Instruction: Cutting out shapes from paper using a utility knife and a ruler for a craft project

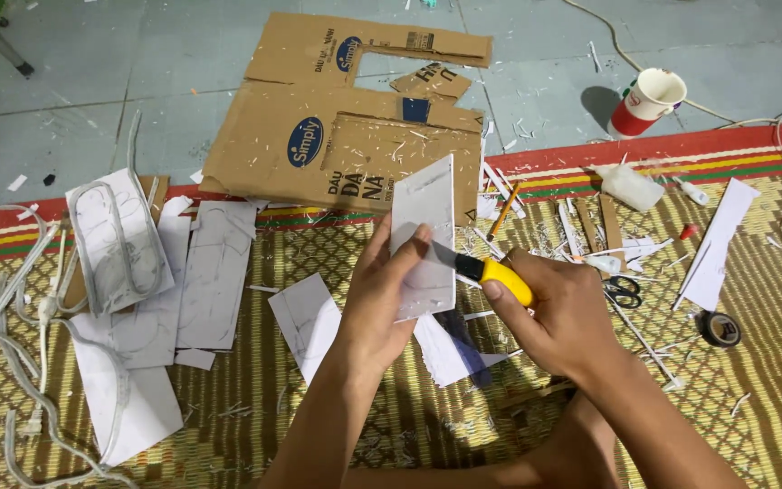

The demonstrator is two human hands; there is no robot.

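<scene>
My left hand [382,299] holds an upright white rectangular board piece [424,217] above the woven mat, thumb across its front. My right hand [558,312] grips a yellow-handled utility knife [498,274], its blade touching the right edge of the board near its middle. Under the hands lie more white cut pieces [305,317] and small paper shavings.
A cut-up brown cardboard sheet [346,145] lies on the grey floor behind the mat. Several white panels [214,272] and white cables [20,308] sit at left. Scissors [624,290], a tape roll [720,328], a pencil [503,210], a glue bottle [631,186] and a paper cup [649,100] are at right.
</scene>
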